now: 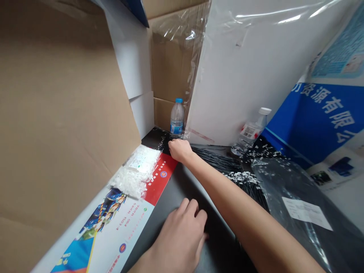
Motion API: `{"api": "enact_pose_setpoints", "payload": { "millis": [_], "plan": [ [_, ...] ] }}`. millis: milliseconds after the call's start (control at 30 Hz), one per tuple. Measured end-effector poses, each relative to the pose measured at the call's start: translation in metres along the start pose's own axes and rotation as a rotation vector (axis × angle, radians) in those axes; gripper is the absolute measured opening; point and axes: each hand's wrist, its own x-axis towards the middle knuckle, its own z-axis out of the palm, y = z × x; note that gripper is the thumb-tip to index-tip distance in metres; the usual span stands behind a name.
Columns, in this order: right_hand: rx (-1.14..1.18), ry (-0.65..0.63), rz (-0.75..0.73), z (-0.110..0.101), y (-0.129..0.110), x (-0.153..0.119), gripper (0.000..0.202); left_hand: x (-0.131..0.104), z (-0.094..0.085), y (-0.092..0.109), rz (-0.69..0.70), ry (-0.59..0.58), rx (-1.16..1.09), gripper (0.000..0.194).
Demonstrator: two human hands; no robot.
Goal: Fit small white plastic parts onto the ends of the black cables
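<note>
My right hand (180,150) reaches to the far end of a bundle of thin black cables (217,160), just in front of a bottle with a blue cap (176,119). Its fingers are curled at the cable ends, and what they hold, if anything, is hidden. Nearer to me, my left hand (183,233) hangs over the dark table surface (182,182) with its fingers bent downward; the fingertips are mostly out of sight. Plastic bags of small white pieces (136,170) lie to the left on a printed red and white sheet (136,216).
A large cardboard panel (57,113) rises on the left. Black cables with white connectors (247,182) lie right of my forearm, beside a clear bag with a label (307,213). A white-capped bottle (251,131) leans near the white back panel (241,68).
</note>
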Motion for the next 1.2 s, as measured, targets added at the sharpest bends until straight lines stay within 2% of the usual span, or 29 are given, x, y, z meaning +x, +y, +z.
{"api": "enact_pose_setpoints", "payload": {
  "millis": [167,300,400,500,567,633,767,833,900,967,1033,1067,1133,1200],
  "plan": [
    [-0.048,0.000,0.033,-0.005,0.000,0.002,0.025,-0.003,-0.005,-0.005,-0.049,-0.035,0.061,0.015],
    [-0.060,-0.002,0.032,-0.005,0.000,0.003,0.020,-0.002,-0.003,-0.010,-0.030,-0.034,0.082,0.021],
    [-0.056,0.056,0.016,-0.012,-0.001,-0.003,0.022,-0.005,-0.004,-0.008,-0.039,-0.007,0.043,0.021],
    [-0.069,0.142,0.002,-0.031,0.000,-0.014,0.025,-0.009,-0.004,-0.006,-0.032,0.040,0.012,0.021],
    [-0.042,0.283,-0.002,-0.052,0.002,-0.022,0.024,-0.009,-0.002,-0.006,-0.014,0.054,0.022,0.019],
    [0.049,0.493,0.010,-0.080,0.004,-0.030,0.020,-0.007,0.001,-0.008,0.005,0.061,0.028,0.017],
    [0.408,0.899,0.019,-0.154,0.009,-0.055,0.016,-0.003,0.006,-0.013,0.007,0.097,-0.019,0.018],
    [0.681,1.073,0.014,-0.194,0.013,-0.079,0.015,-0.004,0.005,-0.014,0.010,0.123,-0.061,0.016],
    [0.906,1.213,-0.062,-0.229,0.018,-0.111,0.016,-0.006,0.003,-0.015,0.029,0.177,-0.136,0.017],
    [0.911,1.266,-0.207,-0.253,0.022,-0.147,0.019,-0.007,0.001,-0.016,0.048,0.245,-0.266,0.017],
    [0.791,1.158,-0.342,-0.266,0.025,-0.180,0.020,-0.006,0.000,-0.019,0.042,0.301,-0.437,0.015],
    [0.684,1.031,-0.355,-0.268,0.026,-0.193,0.021,-0.005,0.001,-0.020,0.026,0.319,-0.531,0.015],
    [0.420,0.680,-0.282,-0.262,0.028,-0.212,0.023,-0.001,0.002,-0.023,-0.014,0.328,-0.731,0.018],
    [0.174,0.280,-0.130,-0.243,0.030,-0.220,0.021,0.002,0.002,-0.025,-0.038,0.322,-0.908,0.026]
  ]
}}
